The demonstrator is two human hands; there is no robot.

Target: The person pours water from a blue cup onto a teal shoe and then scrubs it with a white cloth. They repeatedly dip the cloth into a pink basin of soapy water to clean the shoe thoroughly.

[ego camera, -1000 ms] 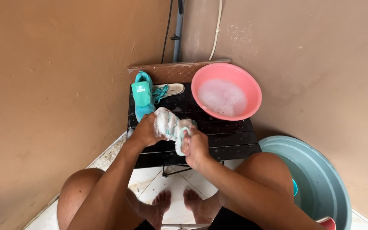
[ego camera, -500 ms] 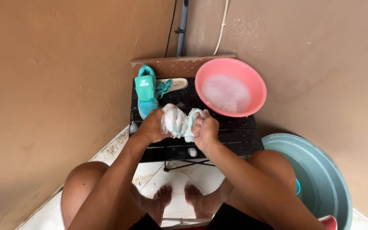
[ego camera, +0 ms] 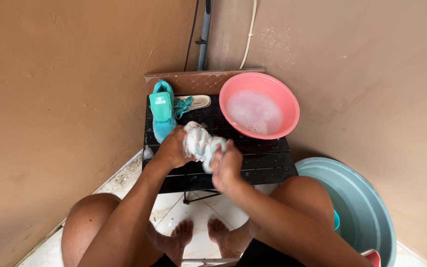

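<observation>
Currently both hands are clamped on one soapy shoe point(ego camera: 202, 142), held just above the middle of the black slatted surface point(ego camera: 268, 160). Left hand point(ego camera: 174, 147) wraps one end, fingers curled tight round it; right hand point(ego camera: 227, 165) grips the other end from below, fingers closed on it too. Gripping from opposite ends like that lets the hands work the fabric against itself. The shoe is teal and white under a coat of foam, soft and lumpy; can't tell heel from toe through the suds, probably a fabric upper.

Second teal shoe point(ego camera: 162, 110) lies flat along the surface's far-left edge, tongue up, laces loose, with a pale insole point(ego camera: 197, 102) just beside it near the far edge. Pink round plastic basin point(ego camera: 287, 99) sits on the far-right corner, overhanging slightly, full of frothy water and within easy reach of the right hand. Larger grey-blue tub point(ego camera: 366, 207) stands on the tiled floor point(ego camera: 198, 217) off the right edge. The surface is wet and glossy; the slats let water drain. Rough tan plaster walls point(ego camera: 65, 89) close in on both sides.
</observation>
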